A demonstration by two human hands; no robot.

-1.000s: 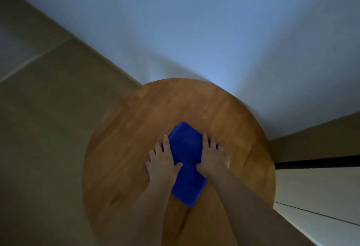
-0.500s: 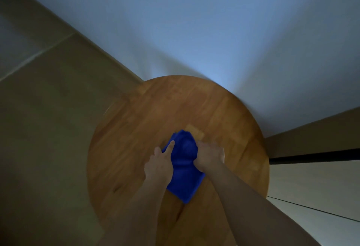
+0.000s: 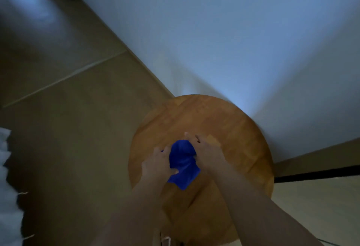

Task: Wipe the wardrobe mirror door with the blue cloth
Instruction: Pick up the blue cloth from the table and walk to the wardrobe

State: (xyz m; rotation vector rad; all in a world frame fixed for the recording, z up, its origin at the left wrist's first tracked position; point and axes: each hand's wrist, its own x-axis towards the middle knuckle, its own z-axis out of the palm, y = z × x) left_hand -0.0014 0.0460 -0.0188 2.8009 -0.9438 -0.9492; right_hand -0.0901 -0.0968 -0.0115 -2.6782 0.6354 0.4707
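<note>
The blue cloth (image 3: 183,165) is bunched up over the round wooden table (image 3: 224,129), between my two hands. My left hand (image 3: 158,163) grips its left side with the thumb pressed into the fabric. My right hand (image 3: 206,151) holds its right side, fingers curled over the top. The cloth's lower corner hangs toward me. No mirror door is in view.
A pale wall (image 3: 233,41) rises behind the table. Beige tiled floor (image 3: 68,129) spreads to the left. A dark strip (image 3: 315,172) runs along the right, and something white with a fringed edge (image 3: 7,197) lies at the far left.
The cloth lay flat and folded under both hands; both hands have closed on it and gathered it into a bunch. The view has shifted, so the table sits further right.
</note>
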